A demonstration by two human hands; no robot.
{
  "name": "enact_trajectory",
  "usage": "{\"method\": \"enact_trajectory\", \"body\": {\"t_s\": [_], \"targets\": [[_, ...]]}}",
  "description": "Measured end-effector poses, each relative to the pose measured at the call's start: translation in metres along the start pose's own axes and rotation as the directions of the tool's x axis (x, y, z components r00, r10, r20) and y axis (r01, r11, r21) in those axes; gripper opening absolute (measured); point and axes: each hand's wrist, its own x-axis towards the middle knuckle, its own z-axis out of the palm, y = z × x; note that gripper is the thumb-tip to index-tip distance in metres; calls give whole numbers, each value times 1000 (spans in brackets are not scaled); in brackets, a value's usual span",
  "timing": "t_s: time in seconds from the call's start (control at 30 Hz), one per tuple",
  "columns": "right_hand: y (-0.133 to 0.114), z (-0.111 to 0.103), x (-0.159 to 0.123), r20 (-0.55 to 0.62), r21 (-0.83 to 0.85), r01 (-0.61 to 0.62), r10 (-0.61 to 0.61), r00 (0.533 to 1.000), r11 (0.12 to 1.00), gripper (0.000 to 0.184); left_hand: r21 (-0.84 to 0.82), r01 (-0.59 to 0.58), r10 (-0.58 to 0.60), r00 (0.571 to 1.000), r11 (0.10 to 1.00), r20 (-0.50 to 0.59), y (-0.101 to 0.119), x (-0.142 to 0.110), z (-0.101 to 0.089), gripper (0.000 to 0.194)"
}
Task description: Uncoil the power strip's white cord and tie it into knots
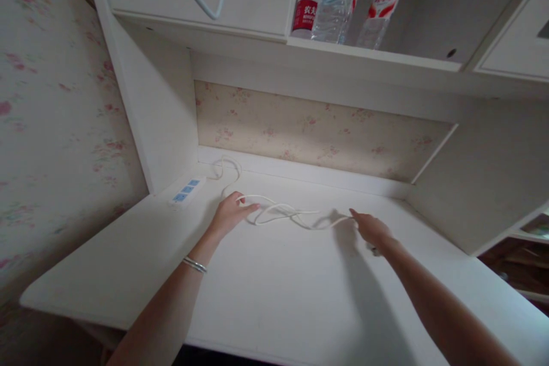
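Note:
A thin white power cord [274, 220] lies in loose, crossing loops on the white desk between my two hands. My left hand [229, 214], a silver bangle on its wrist, has its fingers curled around one stretch of cord, while the thumb points right. Further right, my right hand [372, 230] pinches another stretch of the same cord between thumb and fingers. A small pale piece [374, 250] shows beneath that hand, too unclear to name. Left of my left hand, a white power strip [187, 191] with blue socket faces rests on the desk, its cord curling toward the back.
The white desk [274, 297] has a side panel at each end and a floral back wall [300, 126]. Overhead is a cabinet shelf holding several plastic bottles [334, 6]. A pale blue bent tube [214, 11] hangs before the left cabinet door.

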Motion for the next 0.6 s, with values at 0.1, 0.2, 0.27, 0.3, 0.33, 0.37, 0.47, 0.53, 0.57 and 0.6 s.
{"method": "enact_trajectory", "body": {"t_s": [0.1,0.2,0.27,0.3,0.33,0.37,0.47,0.53,0.57,0.6], "targets": [[44,-3,-3,96,-110,-166,177,980,980,41,42,-42,43,999,998,-15,-8,6,-7,43],[52,-1,-8,91,-127,-185,197,976,975,42,154,-133,138,990,979,-23,-12,10,-7,42],[34,4,-11,65,-125,-102,111,992,987,47,263,-178,182,983,948,10,-13,9,-5,39],[20,7,-14,39,-120,-37,42,998,992,51,323,-188,188,982,928,30,-13,8,-4,37],[4,10,-18,13,-106,42,-41,999,993,55,381,-183,180,983,906,45,-12,5,-3,35],[-13,12,-22,-12,-84,118,-120,993,989,59,432,-169,161,985,886,56,-12,2,-2,33],[-65,16,-43,-94,11,327,-325,941,945,77,543,-118,92,993,832,75,-11,-9,2,27],[-97,15,-58,-123,135,461,-447,886,877,87,577,-138,106,990,805,89,-9,-17,7,28],[-112,15,-64,-134,226,490,-471,872,842,89,575,-183,140,983,797,118,-7,-19,12,34],[-125,14,-69,-152,320,495,-472,869,808,89,554,-251,188,968,794,169,-5,-22,17,42]]}}
